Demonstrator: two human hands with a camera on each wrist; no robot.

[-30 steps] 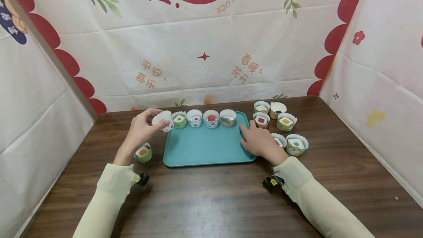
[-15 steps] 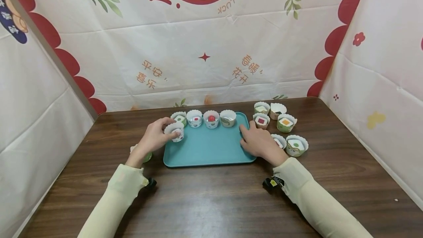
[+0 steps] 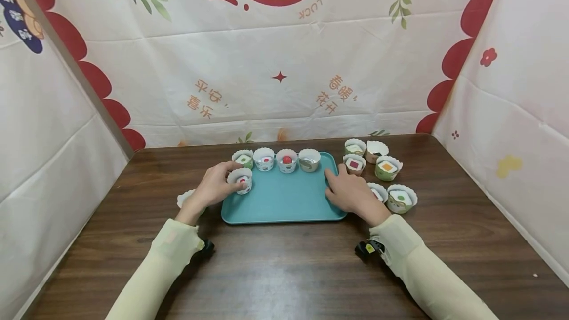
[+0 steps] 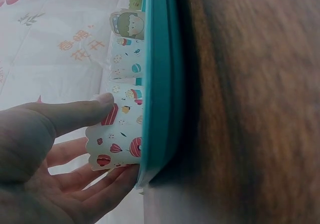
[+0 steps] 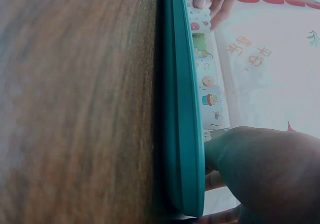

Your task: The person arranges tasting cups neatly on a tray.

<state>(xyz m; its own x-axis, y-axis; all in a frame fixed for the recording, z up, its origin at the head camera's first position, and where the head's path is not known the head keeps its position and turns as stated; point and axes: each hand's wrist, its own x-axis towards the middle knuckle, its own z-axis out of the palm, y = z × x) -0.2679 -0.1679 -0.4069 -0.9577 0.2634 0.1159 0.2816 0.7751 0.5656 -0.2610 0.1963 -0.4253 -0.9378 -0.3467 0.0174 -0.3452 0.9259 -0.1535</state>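
My left hand (image 3: 213,186) holds a white printed paper baking cup (image 3: 233,178) on the left side of a teal tray (image 3: 289,201). A red-and-white piece shows inside that cup. In the left wrist view, the thumb lies on one side of the cup (image 4: 117,144) and the fingers on the other, its base down at the tray. Just behind it stands a green cup (image 3: 242,159), first in a row along the tray's back edge. My right hand (image 3: 353,192) grips the tray's right edge. Its thumb reaches inside the rim in the right wrist view.
Along the tray's back are white cups (image 3: 264,160), one with a red ball (image 3: 287,160). Right of the tray stand several filled cups (image 3: 386,168), two close by the right wrist. Another cup (image 3: 184,198) is partly hidden behind the left wrist. A printed cloth (image 3: 258,93) stands behind the table.
My left hand has carried the white cup from the tray's back left corner rightward and toward me, down in front of the green cup. The right hand has stayed on the tray edge.
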